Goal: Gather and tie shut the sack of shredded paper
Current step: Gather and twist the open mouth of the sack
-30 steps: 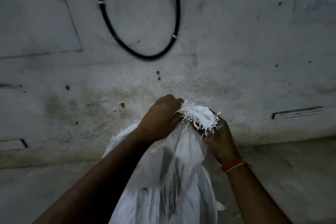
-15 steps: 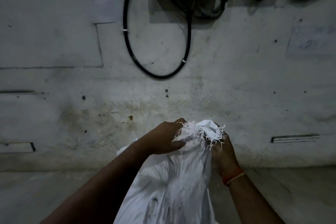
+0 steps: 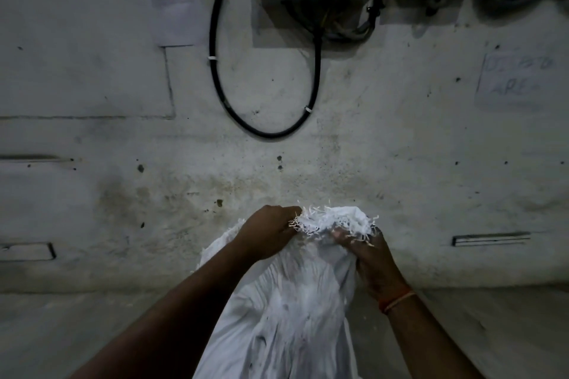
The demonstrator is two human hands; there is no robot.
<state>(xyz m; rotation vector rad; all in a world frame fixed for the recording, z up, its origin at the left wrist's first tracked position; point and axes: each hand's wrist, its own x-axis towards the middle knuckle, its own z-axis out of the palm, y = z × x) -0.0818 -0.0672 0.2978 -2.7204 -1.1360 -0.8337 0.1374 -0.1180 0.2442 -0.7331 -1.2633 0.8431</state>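
I've got left hand [image 3: 271, 232] and right hand [image 3: 366, 251] both gripping the frayed neck of the white woven sack [image 3: 292, 301]. Loosen either, gather probably springs open, shreds spill.

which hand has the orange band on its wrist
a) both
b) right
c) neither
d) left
b: the orange band sits on the wrist of the right hand, which grips the frayed mouth of the sack; the wrist of the left hand, gripping the other side, is bare.
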